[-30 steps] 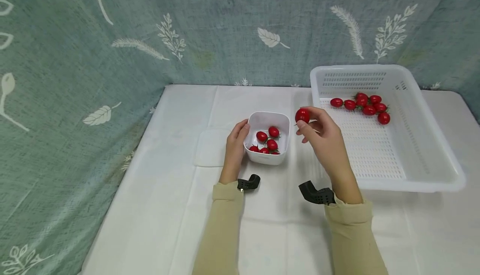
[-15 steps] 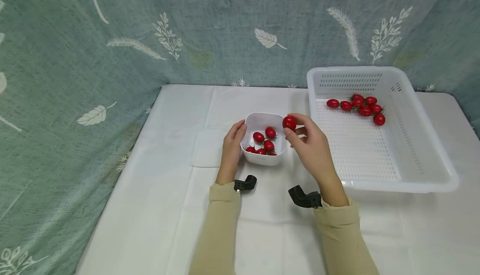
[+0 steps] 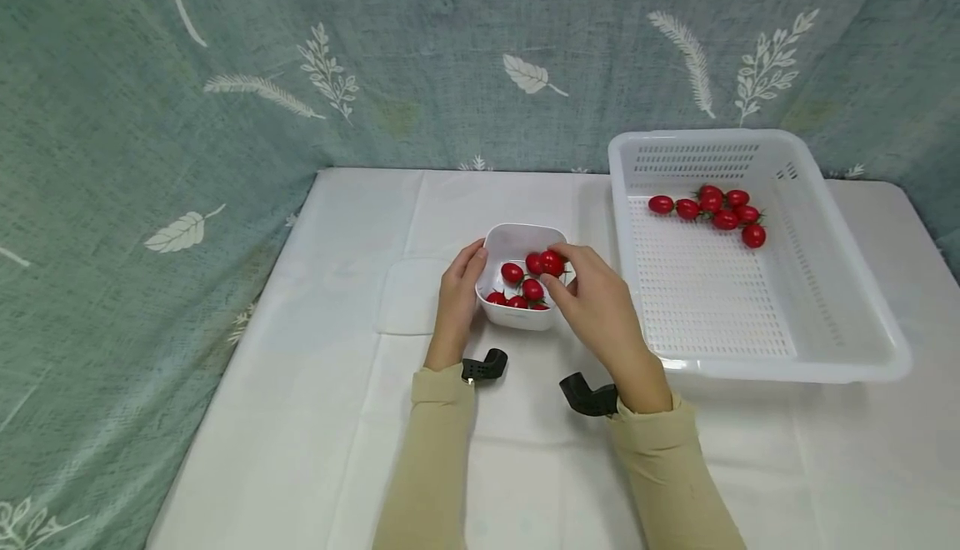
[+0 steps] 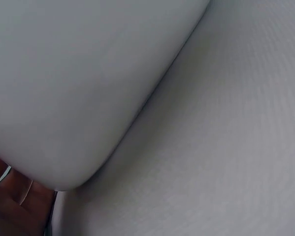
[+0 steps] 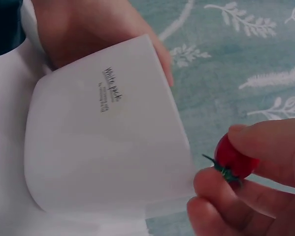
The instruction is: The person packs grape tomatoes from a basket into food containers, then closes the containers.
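My left hand (image 3: pixel 455 293) holds the left side of a small square white plastic container (image 3: pixel 516 317), its thumb near the rim. Several red cherry tomatoes (image 3: pixel 512 273) with green stems lie in the container. Between thumb and fingers, my right hand (image 3: pixel 596 304) pinches another cherry tomato (image 5: pixel 234 156) at the container's right rim. That tomato's green calyx shows in the right wrist view. The left wrist view has only the container's wall (image 4: pixel 88 88) and part of the left fingers (image 4: pixel 19 194) at its edge.
A large white perforated basket (image 3: pixel 828 362) stands to the right, with several cherry tomatoes (image 3: pixel 724 219) near its far side. A flat translucent lid-like square (image 3: pixel 408 296) lies left of the left hand. Behind the white-covered table (image 3: pixel 300 450) hangs a green leaf-patterned cloth (image 3: pixel 442 75).
My right hand has carried its cherry tomato leftward from beside the basket to over the container's right rim. The left hand stays on the container, while the whole view shifts slightly.
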Demonstrator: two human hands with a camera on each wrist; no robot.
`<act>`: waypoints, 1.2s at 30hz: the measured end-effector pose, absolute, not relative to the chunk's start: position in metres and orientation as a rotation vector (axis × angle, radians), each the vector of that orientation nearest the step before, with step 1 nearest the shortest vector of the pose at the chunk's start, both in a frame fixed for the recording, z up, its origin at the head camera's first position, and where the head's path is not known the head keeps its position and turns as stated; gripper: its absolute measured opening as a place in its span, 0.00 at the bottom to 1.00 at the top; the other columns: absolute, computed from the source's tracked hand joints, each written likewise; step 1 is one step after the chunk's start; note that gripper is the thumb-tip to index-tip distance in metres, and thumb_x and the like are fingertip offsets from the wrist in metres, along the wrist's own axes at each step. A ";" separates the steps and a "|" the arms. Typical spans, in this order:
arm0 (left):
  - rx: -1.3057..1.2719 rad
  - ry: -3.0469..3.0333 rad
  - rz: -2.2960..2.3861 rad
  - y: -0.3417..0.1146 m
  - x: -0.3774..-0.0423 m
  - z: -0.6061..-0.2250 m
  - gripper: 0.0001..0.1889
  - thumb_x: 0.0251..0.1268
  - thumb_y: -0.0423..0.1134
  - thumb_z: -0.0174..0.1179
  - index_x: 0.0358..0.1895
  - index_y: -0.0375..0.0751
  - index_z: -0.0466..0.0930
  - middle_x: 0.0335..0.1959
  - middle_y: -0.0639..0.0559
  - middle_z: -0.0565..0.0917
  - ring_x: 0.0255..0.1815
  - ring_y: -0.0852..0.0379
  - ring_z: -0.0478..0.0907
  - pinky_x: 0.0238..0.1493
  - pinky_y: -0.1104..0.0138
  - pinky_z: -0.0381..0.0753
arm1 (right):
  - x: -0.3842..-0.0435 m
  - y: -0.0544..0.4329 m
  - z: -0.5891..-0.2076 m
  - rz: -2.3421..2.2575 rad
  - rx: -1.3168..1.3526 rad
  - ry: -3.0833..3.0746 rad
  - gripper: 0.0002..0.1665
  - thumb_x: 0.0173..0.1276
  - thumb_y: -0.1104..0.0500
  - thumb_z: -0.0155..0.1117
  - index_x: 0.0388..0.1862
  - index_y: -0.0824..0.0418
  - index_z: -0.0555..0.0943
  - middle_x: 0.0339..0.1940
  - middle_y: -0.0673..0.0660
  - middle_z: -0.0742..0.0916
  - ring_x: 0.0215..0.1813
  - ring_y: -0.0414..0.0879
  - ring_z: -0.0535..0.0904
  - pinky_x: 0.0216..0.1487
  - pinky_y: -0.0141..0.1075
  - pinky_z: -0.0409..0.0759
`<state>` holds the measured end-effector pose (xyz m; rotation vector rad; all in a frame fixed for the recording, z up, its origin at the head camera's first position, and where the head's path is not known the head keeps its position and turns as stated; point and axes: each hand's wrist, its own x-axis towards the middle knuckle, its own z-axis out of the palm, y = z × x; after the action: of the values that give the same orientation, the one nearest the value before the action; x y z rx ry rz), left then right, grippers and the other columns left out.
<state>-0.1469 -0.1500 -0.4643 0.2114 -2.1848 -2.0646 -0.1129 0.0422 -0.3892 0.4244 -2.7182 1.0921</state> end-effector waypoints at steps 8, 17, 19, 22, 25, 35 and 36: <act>0.236 -2.188 -2.068 -0.154 -0.146 -0.464 0.25 0.57 0.60 0.52 0.55 0.54 0.74 0.55 0.60 0.74 0.57 0.63 0.67 0.59 0.65 0.63 | -0.114 0.036 -0.395 0.985 0.454 -2.776 0.24 0.60 0.56 0.62 0.56 0.57 0.72 0.45 0.54 0.79 0.33 0.44 0.72 0.31 0.35 0.74; 0.119 -2.200 -2.264 -0.158 -0.143 -0.463 0.26 0.60 0.57 0.51 0.60 0.52 0.69 0.60 0.58 0.69 0.61 0.61 0.63 0.61 0.60 0.60 | -0.114 0.032 -0.403 0.955 0.425 -2.800 0.24 0.58 0.59 0.63 0.55 0.54 0.73 0.46 0.54 0.78 0.41 0.47 0.75 0.40 0.41 0.76; 0.109 -2.208 -2.258 -0.158 -0.142 -0.460 0.25 0.62 0.55 0.50 0.61 0.50 0.68 0.60 0.56 0.69 0.61 0.60 0.63 0.61 0.59 0.60 | -0.115 0.032 -0.405 0.957 0.424 -2.789 0.24 0.58 0.59 0.63 0.55 0.54 0.73 0.46 0.54 0.78 0.41 0.48 0.75 0.39 0.41 0.76; 0.112 -2.245 -2.190 -0.156 -0.138 -0.452 0.24 0.64 0.52 0.49 0.61 0.48 0.68 0.60 0.54 0.69 0.61 0.58 0.63 0.61 0.59 0.60 | -0.115 0.030 -0.408 0.952 0.417 -2.773 0.23 0.58 0.59 0.63 0.55 0.54 0.73 0.46 0.53 0.77 0.40 0.48 0.75 0.37 0.41 0.76; 0.122 -2.286 -2.116 -0.154 -0.134 -0.444 0.23 0.65 0.51 0.48 0.60 0.48 0.69 0.59 0.54 0.70 0.61 0.59 0.63 0.61 0.60 0.60 | -0.116 0.030 -0.410 0.946 0.412 -2.763 0.23 0.58 0.60 0.62 0.54 0.54 0.73 0.47 0.53 0.77 0.38 0.48 0.75 0.36 0.41 0.75; 0.008 -2.264 -2.027 -0.150 -0.134 -0.439 0.23 0.66 0.46 0.47 0.63 0.43 0.64 0.60 0.50 0.69 0.60 0.59 0.64 0.60 0.63 0.61 | -0.120 0.031 -0.414 0.933 0.442 -2.709 0.23 0.58 0.64 0.59 0.54 0.55 0.73 0.48 0.54 0.77 0.37 0.49 0.77 0.34 0.43 0.76; 0.009 -2.268 -2.022 -0.150 -0.134 -0.440 0.23 0.66 0.46 0.47 0.63 0.43 0.63 0.60 0.50 0.69 0.60 0.59 0.64 0.60 0.63 0.61 | -0.120 0.031 -0.415 0.931 0.446 -2.710 0.23 0.58 0.64 0.59 0.54 0.55 0.74 0.48 0.54 0.77 0.37 0.49 0.77 0.34 0.43 0.76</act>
<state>-0.1343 -0.1499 -0.4397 0.0089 -2.2680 -2.0219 -0.1198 0.0313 -0.4146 0.4456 -2.7097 0.9312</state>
